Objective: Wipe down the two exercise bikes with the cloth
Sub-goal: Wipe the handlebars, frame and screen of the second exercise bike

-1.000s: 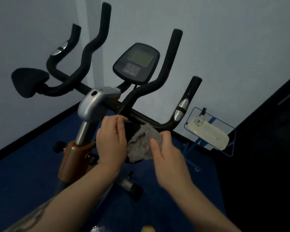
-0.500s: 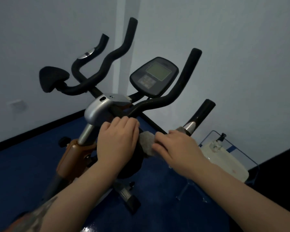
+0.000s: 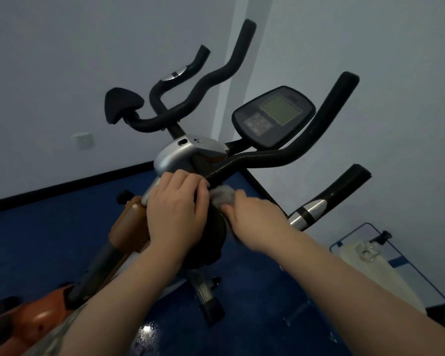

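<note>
An exercise bike (image 3: 185,155) with black handlebars, a silver stem cover and an orange frame stands in front of me. Its grey console (image 3: 272,115) with a green screen sits at the upper right. A bunched grey cloth (image 3: 222,197) lies against the handlebar base, just under the centre bar. My right hand (image 3: 252,217) is closed on the cloth and presses it there. Beside it, my left hand (image 3: 177,209) curls over the stem below the silver cover. Only one bike shows clearly.
A blue wire rack (image 3: 365,245) with a pale bag and a small bottle stands low at the right by the wall. Blue floor (image 3: 36,240) spreads around, with a wet shiny patch near the bottom. A wall socket (image 3: 84,141) is at the left.
The cloth hung loose between both hands a second ago; now it is bunched up tight against the handlebar base. Both hands moved closer together, and my view shifted so the bike sits further right.
</note>
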